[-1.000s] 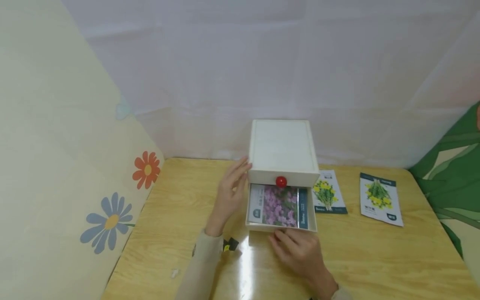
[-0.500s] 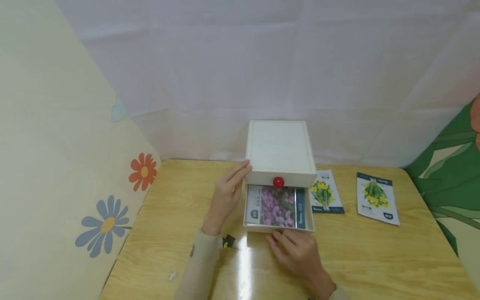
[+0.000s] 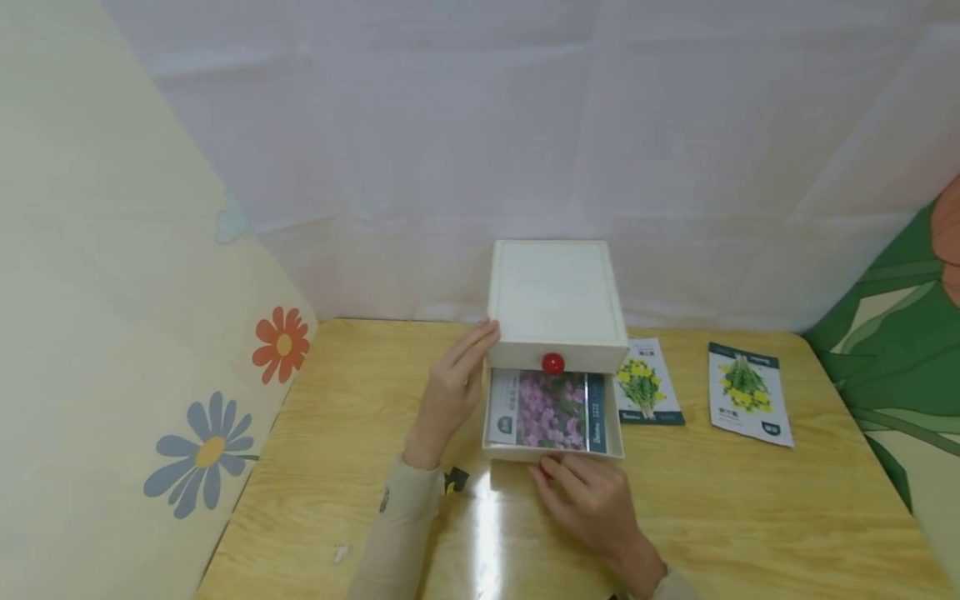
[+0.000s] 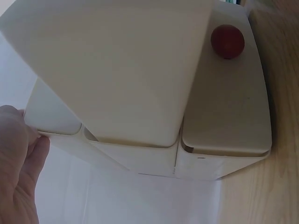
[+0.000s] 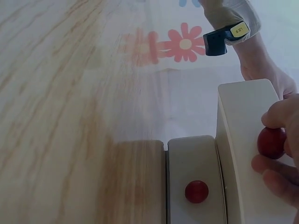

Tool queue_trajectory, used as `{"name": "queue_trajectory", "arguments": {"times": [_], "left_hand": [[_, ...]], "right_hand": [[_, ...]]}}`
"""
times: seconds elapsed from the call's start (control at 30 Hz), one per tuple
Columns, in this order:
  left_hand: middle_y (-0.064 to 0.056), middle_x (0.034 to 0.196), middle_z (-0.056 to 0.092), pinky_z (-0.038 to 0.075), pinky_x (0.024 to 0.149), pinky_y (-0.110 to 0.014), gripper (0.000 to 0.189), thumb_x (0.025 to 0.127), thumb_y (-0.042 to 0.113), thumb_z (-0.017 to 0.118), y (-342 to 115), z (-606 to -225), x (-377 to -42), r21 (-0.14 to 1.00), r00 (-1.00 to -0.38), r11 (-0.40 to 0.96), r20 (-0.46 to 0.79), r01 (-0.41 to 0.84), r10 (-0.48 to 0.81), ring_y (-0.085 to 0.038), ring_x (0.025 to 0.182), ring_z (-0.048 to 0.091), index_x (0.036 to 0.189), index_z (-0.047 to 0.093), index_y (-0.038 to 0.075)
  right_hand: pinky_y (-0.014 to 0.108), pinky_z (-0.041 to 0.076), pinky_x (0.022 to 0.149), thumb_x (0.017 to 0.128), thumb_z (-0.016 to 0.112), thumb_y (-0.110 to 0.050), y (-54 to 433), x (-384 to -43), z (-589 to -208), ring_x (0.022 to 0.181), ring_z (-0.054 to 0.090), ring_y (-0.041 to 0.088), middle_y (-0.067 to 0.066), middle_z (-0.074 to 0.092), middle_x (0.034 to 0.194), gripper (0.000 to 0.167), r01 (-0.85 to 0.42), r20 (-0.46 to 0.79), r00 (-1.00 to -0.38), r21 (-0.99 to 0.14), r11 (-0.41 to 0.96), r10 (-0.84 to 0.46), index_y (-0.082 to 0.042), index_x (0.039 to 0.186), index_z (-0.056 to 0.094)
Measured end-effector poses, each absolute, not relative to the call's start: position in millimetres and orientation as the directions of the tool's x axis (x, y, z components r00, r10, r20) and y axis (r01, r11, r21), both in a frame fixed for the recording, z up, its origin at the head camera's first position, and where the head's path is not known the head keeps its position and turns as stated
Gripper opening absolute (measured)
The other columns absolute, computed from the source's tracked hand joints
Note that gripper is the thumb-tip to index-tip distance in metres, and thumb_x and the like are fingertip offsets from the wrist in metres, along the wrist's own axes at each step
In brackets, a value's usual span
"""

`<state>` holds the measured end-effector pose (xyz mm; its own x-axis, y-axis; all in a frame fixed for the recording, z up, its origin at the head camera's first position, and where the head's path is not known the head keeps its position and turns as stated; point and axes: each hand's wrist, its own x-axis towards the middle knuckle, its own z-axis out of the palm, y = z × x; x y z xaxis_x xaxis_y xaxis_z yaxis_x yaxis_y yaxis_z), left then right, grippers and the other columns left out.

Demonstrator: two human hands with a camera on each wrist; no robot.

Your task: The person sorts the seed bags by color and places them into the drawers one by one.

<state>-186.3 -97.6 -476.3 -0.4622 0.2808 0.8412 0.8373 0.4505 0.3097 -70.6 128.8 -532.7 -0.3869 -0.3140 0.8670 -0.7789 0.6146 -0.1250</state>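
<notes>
A white three-drawer box (image 3: 557,287) stands on the table with its middle drawer (image 3: 552,456) pulled out. Inside that drawer lies a seed packet (image 3: 551,408) printed with purple flowers. My right hand (image 3: 592,504) pinches the red knob (image 5: 271,142) of this drawer between thumb and fingers, as the right wrist view shows. Against the box's upper left side my left hand (image 3: 450,392) rests with its fingers extended; in the left wrist view the fingers (image 4: 35,158) touch the box near the top drawer.
Two seed packets with yellow flowers lie right of the box: one packet (image 3: 647,383) close beside it, the other packet (image 3: 750,396) farther right. A small white scrap (image 3: 341,552) lies front left on the wooden table (image 3: 750,517). A pale cloth (image 3: 375,167) hangs behind.
The head view has shifted slightly, so the scene sits a little farther left. Both hands keep their places on the box and knob, and the drawer looks about equally far out.
</notes>
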Motion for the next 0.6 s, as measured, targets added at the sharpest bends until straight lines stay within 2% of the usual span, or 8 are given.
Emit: {"name": "queue_trajectory", "arguments": {"times": [0.4, 0.6], "left_hand": [[-0.022, 0.142, 0.067, 0.052, 0.117, -0.036, 0.039, 0.097, -0.018, 0.06, -97.6, -477.5, -186.2, 0.344, -0.478, 0.423, 0.837, 0.838, 0.267, -0.036, 0.137, 0.063, 0.133, 0.067, -0.006], [-0.022, 0.142, 0.067, 0.053, 0.116, -0.036, 0.037, 0.097, -0.017, 0.06, -97.8, -477.9, -186.4, 0.354, -0.478, 0.408, 0.841, 0.842, 0.256, -0.036, 0.138, 0.062, 0.133, 0.067, -0.007]], "right_hand": [[0.023, 0.061, 0.055, 0.104, 0.068, -0.029, 127.4, -73.7, -532.6, 0.062, 0.072, 0.016, 0.007, 0.079, 0.08, 0.032, -0.76, 0.857, -0.425, -0.163, 0.629, -0.292, -0.006, 0.086, 0.081], [0.021, 0.06, 0.054, 0.104, 0.068, -0.027, 126.8, -76.2, -533.0, 0.06, 0.07, 0.016, 0.007, 0.078, 0.079, 0.031, -0.765, 0.863, -0.425, -0.182, 0.617, -0.273, -0.005, 0.086, 0.081]]}}
